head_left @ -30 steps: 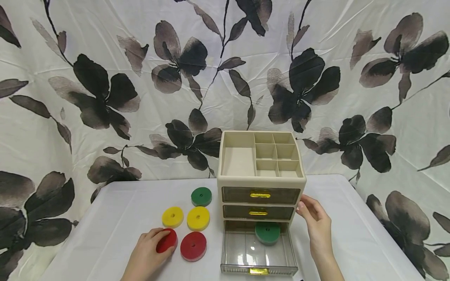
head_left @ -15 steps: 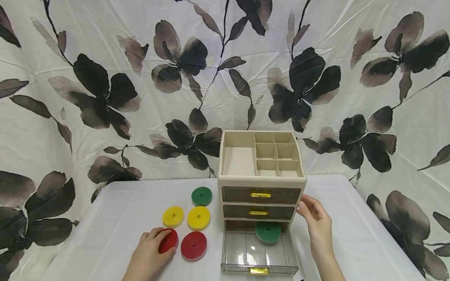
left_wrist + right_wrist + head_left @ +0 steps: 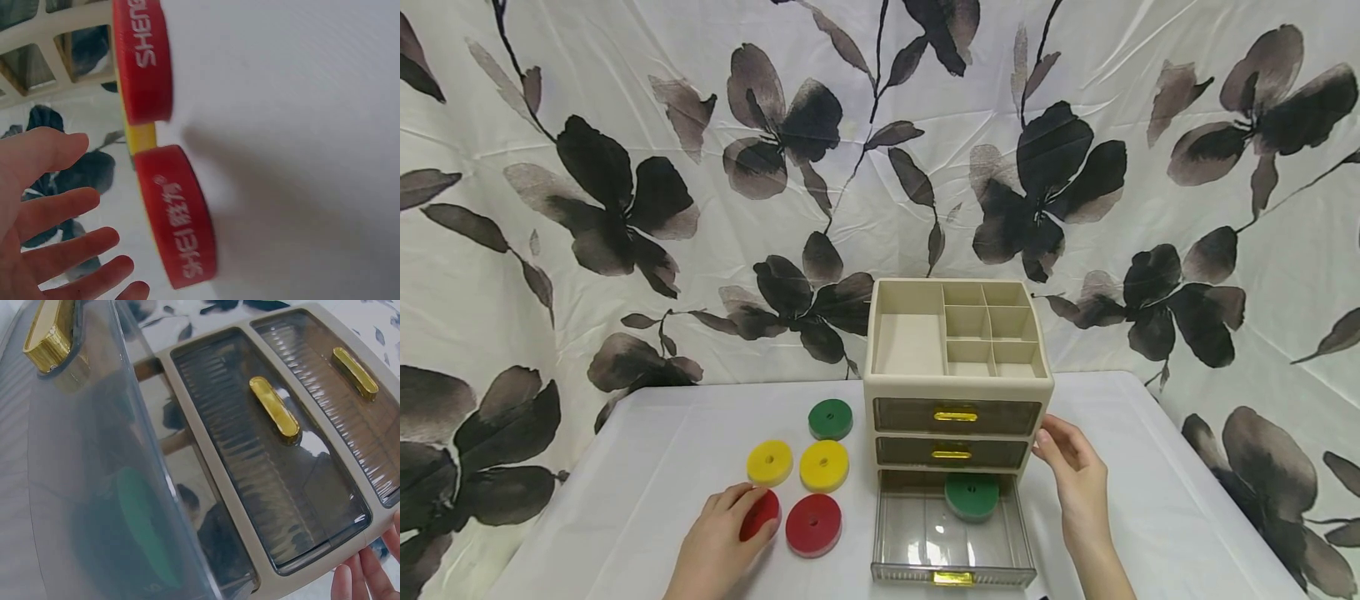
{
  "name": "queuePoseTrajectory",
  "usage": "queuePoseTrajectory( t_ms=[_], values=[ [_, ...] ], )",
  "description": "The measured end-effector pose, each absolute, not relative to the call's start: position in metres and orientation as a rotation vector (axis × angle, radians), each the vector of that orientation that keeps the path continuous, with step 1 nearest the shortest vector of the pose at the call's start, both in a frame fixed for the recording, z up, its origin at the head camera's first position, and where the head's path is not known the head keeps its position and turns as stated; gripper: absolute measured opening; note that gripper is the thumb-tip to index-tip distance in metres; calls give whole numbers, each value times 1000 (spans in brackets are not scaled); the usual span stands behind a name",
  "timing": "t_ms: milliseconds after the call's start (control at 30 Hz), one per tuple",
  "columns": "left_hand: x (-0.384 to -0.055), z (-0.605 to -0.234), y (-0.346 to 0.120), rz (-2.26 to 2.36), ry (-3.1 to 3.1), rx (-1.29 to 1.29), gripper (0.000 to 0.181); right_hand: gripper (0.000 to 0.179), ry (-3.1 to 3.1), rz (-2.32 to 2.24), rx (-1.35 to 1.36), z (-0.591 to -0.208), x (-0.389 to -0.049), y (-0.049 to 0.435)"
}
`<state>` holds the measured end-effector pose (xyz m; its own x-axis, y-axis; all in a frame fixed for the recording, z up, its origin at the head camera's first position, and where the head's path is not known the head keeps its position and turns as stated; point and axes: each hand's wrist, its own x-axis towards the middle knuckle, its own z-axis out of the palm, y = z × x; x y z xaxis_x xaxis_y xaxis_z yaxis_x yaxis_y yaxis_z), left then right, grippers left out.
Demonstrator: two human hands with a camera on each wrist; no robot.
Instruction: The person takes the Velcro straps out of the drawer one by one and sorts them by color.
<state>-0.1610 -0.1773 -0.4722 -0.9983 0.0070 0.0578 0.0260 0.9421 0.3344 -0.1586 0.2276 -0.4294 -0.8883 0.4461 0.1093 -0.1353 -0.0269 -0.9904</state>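
My left hand (image 3: pixel 718 533) hovers at the near left red tape roll (image 3: pixel 760 514), partly covering it in the head view. In the left wrist view, its fingers are spread and stand apart from that roll (image 3: pixel 178 215), whose side bears white lettering. A second red roll (image 3: pixel 813 526) lies just right of it. My right hand (image 3: pixel 1078 479) rests its fingertips against the right side of the beige drawer cabinet (image 3: pixel 958 389). The bottom drawer (image 3: pixel 917 533) is pulled out, with a green roll (image 3: pixel 972 497) inside near the back.
Two yellow rolls (image 3: pixel 823 466) and another green roll (image 3: pixel 831 419) lie behind the red ones on the white table (image 3: pixel 647 450). The two upper drawers (image 3: pixel 957 417) are closed. Small compartments (image 3: pixel 967 323) top the cabinet. A floral cloth (image 3: pixel 865 108) hangs behind.
My left hand has shifted very slightly to the right at the red roll. My right hand, the cabinet and the other rolls look unmoved.
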Motion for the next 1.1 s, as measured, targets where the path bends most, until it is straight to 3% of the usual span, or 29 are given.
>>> queuePoseTrajectory(
  t_ms=[533,1100],
  values=[
    [-150,-444,-146,-561,-2988,-95,49,32,-1857,1973,-313,-430,-159,228],
    [-132,-438,-111,-621,-2802,-293,40,32,-1854,1974,-320,-429,-158,228]
  ],
)
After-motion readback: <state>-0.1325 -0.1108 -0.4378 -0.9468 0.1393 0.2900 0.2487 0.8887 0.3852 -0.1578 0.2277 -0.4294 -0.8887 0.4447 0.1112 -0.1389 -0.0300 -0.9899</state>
